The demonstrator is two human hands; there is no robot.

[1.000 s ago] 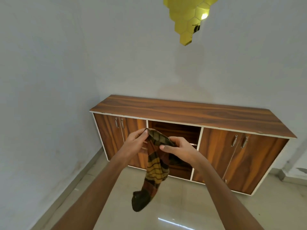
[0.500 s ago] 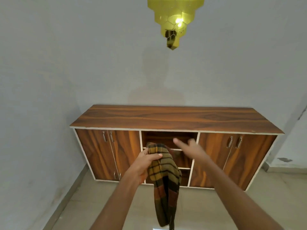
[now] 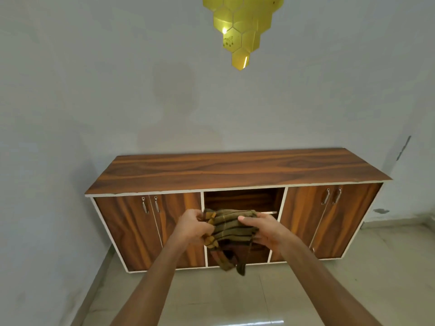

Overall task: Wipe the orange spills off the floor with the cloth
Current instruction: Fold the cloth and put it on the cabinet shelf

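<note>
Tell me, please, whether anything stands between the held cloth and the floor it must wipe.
Nothing visible does. The left hand and right hand grip the bunched cloth in front of the cabinet, with only air between it and the floor below. No orange spill is in view, so the path to one cannot be judged.

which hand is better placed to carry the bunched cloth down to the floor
Probably the right hand: it cups the bunched cloth with its thumb on top, while the left hand only grips one edge.
</note>
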